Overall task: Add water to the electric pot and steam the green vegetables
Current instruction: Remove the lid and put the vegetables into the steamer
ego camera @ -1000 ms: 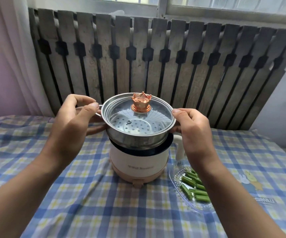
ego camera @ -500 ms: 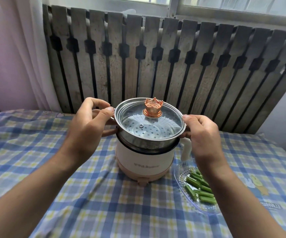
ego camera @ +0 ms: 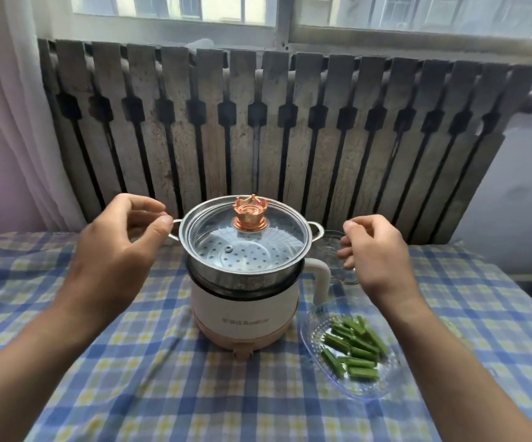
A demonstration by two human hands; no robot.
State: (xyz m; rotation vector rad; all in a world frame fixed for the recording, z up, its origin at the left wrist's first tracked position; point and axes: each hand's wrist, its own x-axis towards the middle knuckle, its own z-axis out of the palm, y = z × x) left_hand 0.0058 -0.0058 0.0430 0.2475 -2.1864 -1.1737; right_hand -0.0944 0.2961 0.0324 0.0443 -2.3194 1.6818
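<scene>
A white and pink electric pot [ego camera: 245, 311] stands mid-table. On it sits a steel steamer basket [ego camera: 242, 275] with a glass lid [ego camera: 245, 237] and a copper crown knob [ego camera: 250, 215]. Through the lid I see only the perforated floor. Cut green vegetables [ego camera: 354, 349] lie in a clear dish [ego camera: 315, 333] to the pot's right. My left hand [ego camera: 114, 260] hovers just left of the basket's left handle, fingers curled apart, holding nothing. My right hand [ego camera: 376, 256] floats right of the right handle, also empty. A clear glass [ego camera: 334, 250] stands behind the pot's handle, partly hidden by my right hand.
The table wears a blue and yellow checked cloth [ego camera: 149, 387]. A weathered slatted wooden panel [ego camera: 277, 129] runs along its far edge under a window. A white curtain [ego camera: 6, 122] hangs at the left.
Both hands have let go of the steamer basket's handles and drawn outward. The basket now rests on the pot. The view has tilted up and back.
</scene>
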